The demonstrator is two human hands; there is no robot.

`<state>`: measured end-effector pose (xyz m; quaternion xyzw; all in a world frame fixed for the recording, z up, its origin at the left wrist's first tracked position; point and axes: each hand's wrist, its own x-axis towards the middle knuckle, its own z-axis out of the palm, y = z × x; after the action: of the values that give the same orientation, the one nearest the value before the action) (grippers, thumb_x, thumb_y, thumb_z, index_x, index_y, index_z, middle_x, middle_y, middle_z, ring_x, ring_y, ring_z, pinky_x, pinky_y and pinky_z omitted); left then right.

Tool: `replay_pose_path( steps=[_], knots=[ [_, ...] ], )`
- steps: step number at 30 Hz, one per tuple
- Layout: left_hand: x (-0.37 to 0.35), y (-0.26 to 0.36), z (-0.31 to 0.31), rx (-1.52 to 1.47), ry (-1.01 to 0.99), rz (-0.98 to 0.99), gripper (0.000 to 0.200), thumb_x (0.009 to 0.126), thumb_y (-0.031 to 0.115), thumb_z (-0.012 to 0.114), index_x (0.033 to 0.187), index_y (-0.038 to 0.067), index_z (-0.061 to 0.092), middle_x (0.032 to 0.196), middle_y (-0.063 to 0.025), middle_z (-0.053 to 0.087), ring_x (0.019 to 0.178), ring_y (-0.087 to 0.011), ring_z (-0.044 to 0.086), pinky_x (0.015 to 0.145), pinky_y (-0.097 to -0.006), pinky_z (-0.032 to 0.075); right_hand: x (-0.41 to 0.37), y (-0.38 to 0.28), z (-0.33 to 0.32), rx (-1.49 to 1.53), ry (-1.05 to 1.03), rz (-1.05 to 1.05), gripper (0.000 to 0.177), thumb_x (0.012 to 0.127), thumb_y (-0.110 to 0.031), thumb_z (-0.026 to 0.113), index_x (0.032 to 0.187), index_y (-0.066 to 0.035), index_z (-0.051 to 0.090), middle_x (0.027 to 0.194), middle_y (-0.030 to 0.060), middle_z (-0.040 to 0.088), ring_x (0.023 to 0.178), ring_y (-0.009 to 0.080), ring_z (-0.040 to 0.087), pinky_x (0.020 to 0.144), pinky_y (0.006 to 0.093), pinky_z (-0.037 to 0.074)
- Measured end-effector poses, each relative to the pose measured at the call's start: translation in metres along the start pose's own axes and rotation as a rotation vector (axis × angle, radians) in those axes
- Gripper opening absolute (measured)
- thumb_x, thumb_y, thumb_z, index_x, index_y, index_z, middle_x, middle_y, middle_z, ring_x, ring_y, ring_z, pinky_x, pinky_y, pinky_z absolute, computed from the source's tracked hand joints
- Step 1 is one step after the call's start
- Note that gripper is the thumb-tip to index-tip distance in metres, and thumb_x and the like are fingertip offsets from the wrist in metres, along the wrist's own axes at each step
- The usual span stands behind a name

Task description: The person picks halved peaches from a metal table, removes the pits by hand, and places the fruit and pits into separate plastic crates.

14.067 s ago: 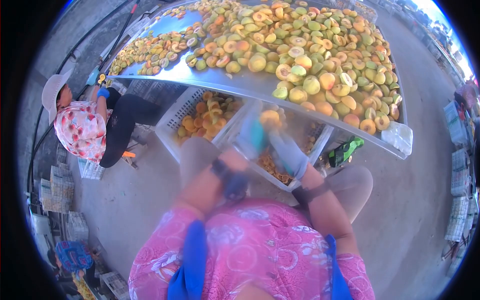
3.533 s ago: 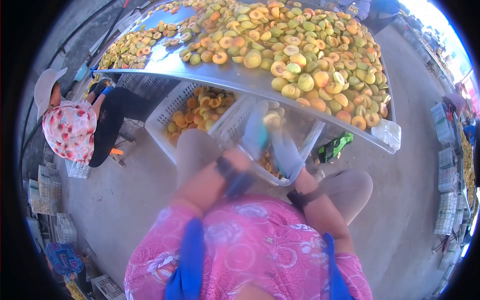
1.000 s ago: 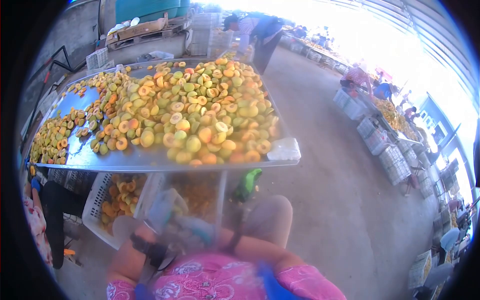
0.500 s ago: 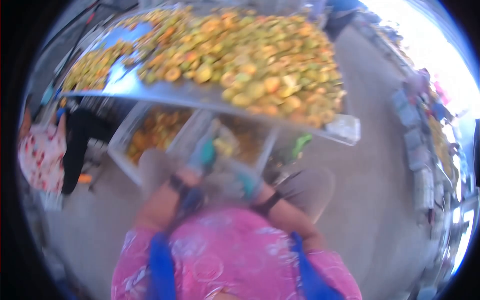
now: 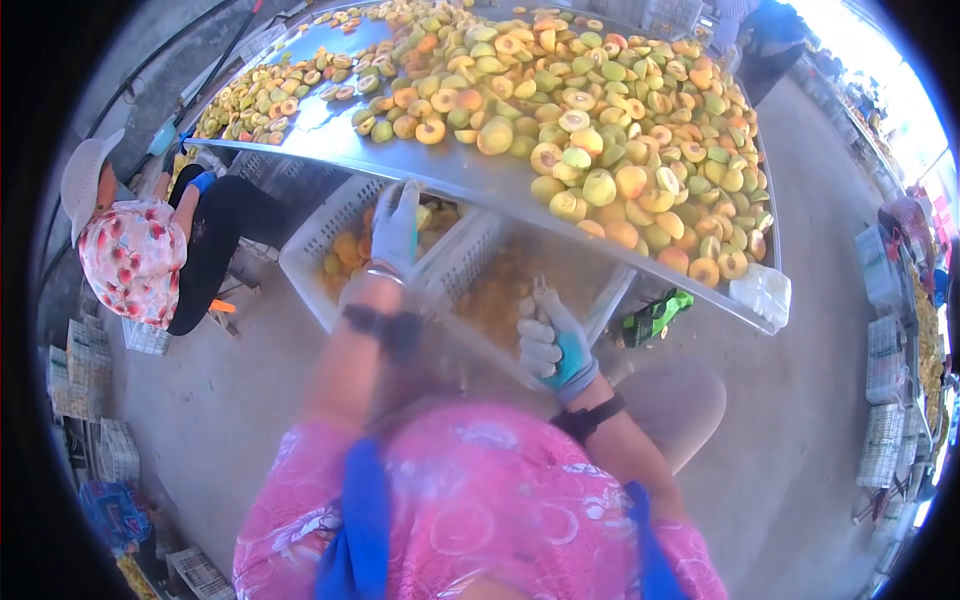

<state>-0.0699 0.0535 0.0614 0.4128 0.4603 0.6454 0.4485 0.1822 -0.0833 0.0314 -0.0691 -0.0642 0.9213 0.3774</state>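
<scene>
My left hand (image 5: 395,228), in a pale glove, reaches over the left white crate (image 5: 310,235) with its fingers stretched towards the metal table's front edge; nothing shows in it. In that crate lie orange and yellow fruit pieces (image 5: 345,250). My right hand (image 5: 557,350), gloved in grey and teal, is closed in front of the right crate (image 5: 612,300). A small grey tip (image 5: 541,284) sticks up from its fist; the kind of tool is too small to tell. Blurred orange-yellow pieces lie in the right crate. Halved yellow peaches (image 5: 600,185) cover much of the table.
The metal table (image 5: 330,150) slopes across in front of me. A clear plastic container (image 5: 762,297) sits at its right corner, with a green bag (image 5: 657,318) below on the floor. A seated person (image 5: 130,260) works at the left. White crates (image 5: 885,375) line the right side.
Both hands were low and close together at the crates. My left hand has risen towards the table edge, and the right has moved up and rightward. The view has shifted too.
</scene>
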Motion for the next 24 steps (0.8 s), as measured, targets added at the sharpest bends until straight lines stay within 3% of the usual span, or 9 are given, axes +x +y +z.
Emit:
replay_pose_path(
  steps=[1,3,4,6,8,9,11,15,24],
  knots=[
    [0.001,0.015,0.005,0.184,0.058,0.095,0.025,0.096,0.022,0.057,0.111,0.003,0.061,0.104,-0.0085,0.062,0.096,-0.0153,0.059,0.086,-0.0294,0.049,0.001,-0.001,0.000,0.012,0.020,-0.012,0.039,0.103,-0.045,0.036,0.103,-0.013,0.057,0.062,-0.0075,0.037,0.038,0.0041,0.030,0.033,0.0219,0.025],
    [0.019,0.005,0.009,0.717,-0.081,0.391,0.032,0.092,0.022,0.061,0.119,0.004,0.058,0.111,-0.0096,0.060,0.101,-0.0156,0.057,0.089,-0.0308,0.048,0.001,0.000,-0.001,0.026,0.040,-0.022,0.038,0.103,-0.045,0.037,0.102,-0.013,0.058,0.062,-0.0075,0.038,0.039,0.0047,0.031,0.034,0.0228,0.025],
    [0.023,-0.003,0.014,1.002,-0.319,0.651,0.037,0.090,0.026,0.063,0.121,0.007,0.057,0.116,-0.0119,0.059,0.107,-0.0207,0.057,0.094,-0.0334,0.045,0.001,-0.001,0.000,0.013,0.058,-0.033,0.038,0.102,-0.046,0.037,0.103,-0.013,0.058,0.062,-0.0075,0.038,0.039,0.0053,0.031,0.034,0.0236,0.025],
    [0.020,0.007,0.062,1.126,-0.515,0.640,0.044,0.087,0.032,0.063,0.124,0.009,0.055,0.127,-0.0175,0.054,0.119,-0.0333,0.052,0.103,-0.0396,0.040,0.002,-0.005,0.005,-0.011,0.073,-0.045,0.038,0.102,-0.046,0.038,0.105,-0.014,0.058,0.063,-0.0075,0.039,0.039,0.0059,0.030,0.035,0.0245,0.024],
    [0.033,0.004,0.102,1.127,-0.710,0.449,0.050,0.083,0.027,0.064,0.129,0.010,0.051,0.136,-0.0176,0.048,0.125,-0.0343,0.048,0.106,-0.0398,0.038,0.003,-0.006,0.013,-0.053,0.241,-0.027,0.046,0.100,-0.054,0.038,0.085,-0.015,0.057,0.057,-0.0068,0.036,0.038,0.0078,0.027,0.035,0.0254,0.020],
    [0.043,-0.005,0.116,1.122,-0.709,0.457,0.050,0.083,0.027,0.064,0.129,0.010,0.051,0.136,-0.0176,0.048,0.125,-0.0343,0.048,0.106,-0.0398,0.038,0.002,-0.006,0.006,-0.061,0.241,-0.032,0.046,0.100,-0.054,0.038,0.085,-0.015,0.057,0.057,-0.0068,0.036,0.038,0.0078,0.027,0.035,0.0254,0.020],
    [0.059,-0.025,0.138,1.248,-0.824,0.297,0.060,0.079,0.024,0.064,0.134,0.009,0.045,0.140,-0.0187,0.046,0.129,-0.0353,0.045,0.106,-0.0396,0.038,0.002,-0.004,-0.006,0.039,0.015,0.024,0.038,0.101,-0.050,0.040,0.096,-0.015,0.054,0.059,-0.0088,0.031,0.039,0.0053,0.025,0.034,0.0209,0.022],
    [0.068,-0.039,0.150,1.353,-0.759,0.236,0.068,0.076,0.021,0.064,0.138,0.006,0.041,0.139,-0.0200,0.047,0.129,-0.0351,0.045,0.105,-0.0388,0.040,-0.003,-0.003,0.000,0.034,0.108,0.008,0.039,0.100,-0.051,0.040,0.095,-0.016,0.056,0.060,-0.0087,0.034,0.040,0.0047,0.025,0.035,0.0205,0.021],
    [0.066,-0.015,0.128,1.246,-0.830,0.078,0.078,0.072,0.025,0.069,0.140,0.005,0.038,0.139,-0.0227,0.046,0.127,-0.0348,0.047,0.105,-0.0377,0.040,-0.003,-0.002,0.020,-0.092,0.252,-0.048,0.033,0.096,-0.052,0.050,0.093,-0.019,0.056,0.063,-0.0097,0.039,0.045,0.0035,0.029,0.037,0.0185,0.021]
  ],
)
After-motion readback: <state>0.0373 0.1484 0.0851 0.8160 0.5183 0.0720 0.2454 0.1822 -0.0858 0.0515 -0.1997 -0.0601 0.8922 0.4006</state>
